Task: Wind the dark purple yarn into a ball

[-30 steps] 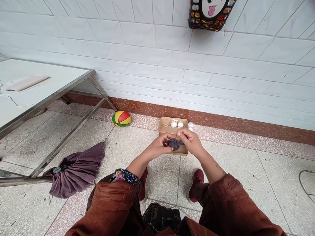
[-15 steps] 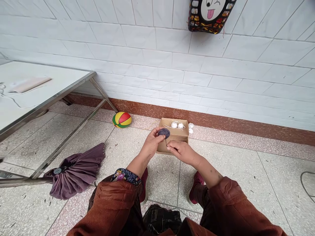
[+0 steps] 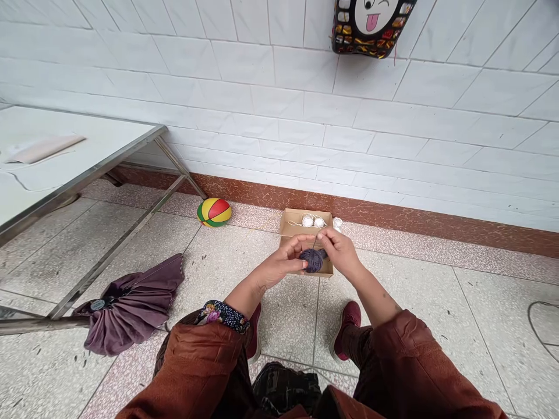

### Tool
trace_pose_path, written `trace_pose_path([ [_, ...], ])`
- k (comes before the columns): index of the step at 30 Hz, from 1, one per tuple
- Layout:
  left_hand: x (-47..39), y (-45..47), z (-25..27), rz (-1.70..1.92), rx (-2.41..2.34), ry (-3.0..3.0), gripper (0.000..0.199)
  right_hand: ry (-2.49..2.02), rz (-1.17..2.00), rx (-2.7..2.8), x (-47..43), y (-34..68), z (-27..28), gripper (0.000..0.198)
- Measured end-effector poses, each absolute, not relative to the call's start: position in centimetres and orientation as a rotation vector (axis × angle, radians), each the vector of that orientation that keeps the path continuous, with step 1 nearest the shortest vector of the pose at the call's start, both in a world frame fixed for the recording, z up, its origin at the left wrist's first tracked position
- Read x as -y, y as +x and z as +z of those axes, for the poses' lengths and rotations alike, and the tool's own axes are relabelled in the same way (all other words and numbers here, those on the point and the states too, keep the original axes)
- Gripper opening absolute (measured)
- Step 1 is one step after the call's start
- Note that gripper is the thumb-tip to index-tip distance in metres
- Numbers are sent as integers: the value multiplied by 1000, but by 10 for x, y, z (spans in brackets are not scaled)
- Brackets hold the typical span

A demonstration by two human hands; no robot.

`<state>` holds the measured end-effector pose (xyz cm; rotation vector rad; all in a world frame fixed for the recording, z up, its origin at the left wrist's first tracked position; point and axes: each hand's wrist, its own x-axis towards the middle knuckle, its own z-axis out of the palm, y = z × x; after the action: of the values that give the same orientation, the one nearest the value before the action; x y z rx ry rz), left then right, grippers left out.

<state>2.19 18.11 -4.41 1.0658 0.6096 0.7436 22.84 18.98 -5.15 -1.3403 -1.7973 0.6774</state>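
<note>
Directions are read from the yarn ball as dial centre, with twelve at the wall.

Yarn ball point(image 3: 311, 261), dark purple-grey, one: held up in front of the box, gripped between the thumb and fingers of the left hand point(image 3: 283, 263), by which it is approached from nine o'clock.

Yarn strand point(image 3: 315, 241), dark, one: drawn taut above the ball at twelve, its upper end pinched by the right hand point(image 3: 340, 251), whose thumb and fingertips are closed narrowly; the hand is placed at about two.

Cardboard box point(image 3: 290, 231), open: set on the floor, partly covered by both hands.

White yarn balls point(image 3: 308, 220), two: laid side by side in the box at twelve, accompanied by loose thread.

White items point(image 3: 337, 223): placed just outside the box, between one and two; kind cannot be told.

Red, yellow and green ball point(image 3: 213, 212): rested on the floor at ten, near the skirting point(image 3: 253, 189).

Purple umbrella point(image 3: 131, 308), half spread: laid at half past eight.

White-topped metal-framed table point(image 3: 109, 131): stood at ten; a pale folded sheet point(image 3: 46, 148) is borne on it.

Black openwork basket point(image 3: 371, 43), winking face: mounted on the tiled wall point(image 3: 244, 64), between twelve and one.

Dark cable point(image 3: 533, 326): looped on the floor at half past three.
</note>
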Motion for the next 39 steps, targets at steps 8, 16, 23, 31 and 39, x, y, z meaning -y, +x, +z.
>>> trace_pose_path([
  [8, -193, 25, -51, 1045, -794, 736, 30, -1228, 658, 2297, -175, 209, -67, 17],
  [16, -186, 27, -52, 869, -934, 1072, 46, -1065, 793, 1918, -174, 216, -40, 24],
  [23, -181, 29, -49, 806, -773, 1107, 49, -1231, 701, 1729, -179, 215, -44, 24],
  [31, -175, 30, -38, 842, -675, 1043, 64, -1266, 744, 1657, -183, 218, -49, 24],
  [39, -188, 24, -39, 1013, -695, 848, 44, -1380, 719, 1965, -183, 214, -68, 18],
])
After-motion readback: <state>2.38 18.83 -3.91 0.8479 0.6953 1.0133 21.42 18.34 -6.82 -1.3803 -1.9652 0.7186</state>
